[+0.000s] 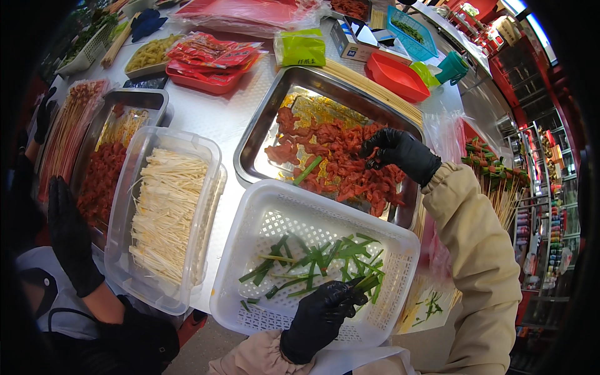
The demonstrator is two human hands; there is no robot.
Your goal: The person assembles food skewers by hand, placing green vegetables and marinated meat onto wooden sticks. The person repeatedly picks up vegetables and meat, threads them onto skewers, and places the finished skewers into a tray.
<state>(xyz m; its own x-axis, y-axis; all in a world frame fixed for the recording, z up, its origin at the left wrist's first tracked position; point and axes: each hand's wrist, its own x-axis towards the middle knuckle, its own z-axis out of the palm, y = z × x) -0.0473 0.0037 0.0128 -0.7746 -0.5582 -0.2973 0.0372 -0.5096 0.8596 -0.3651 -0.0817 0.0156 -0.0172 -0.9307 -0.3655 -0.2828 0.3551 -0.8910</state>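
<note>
My left hand (323,314), in a black glove, grips a small bunch of cut green leaves (368,282). It is over the near right part of a white perforated plastic basket (225,262), where more green leaf pieces (309,262) lie scattered. My right hand (398,152), also black-gloved, reaches over a deep steel tray (246,145) of raw red marinated meat slices (337,159). Its fingertips are pinched on a bit of meat (373,153). One green stalk piece (308,169) rests on the meat near the tray's front. The basket's far edge overlaps the tray's near rim.
Left of the basket stands a clear plastic tub (119,225) of enoki mushrooms (168,211). Beyond it, a co-worker's gloved hand (70,234) is beside another meat tray (161,101). Bamboo skewers (375,89) line my tray's far side; finished skewers (497,173) stand at right.
</note>
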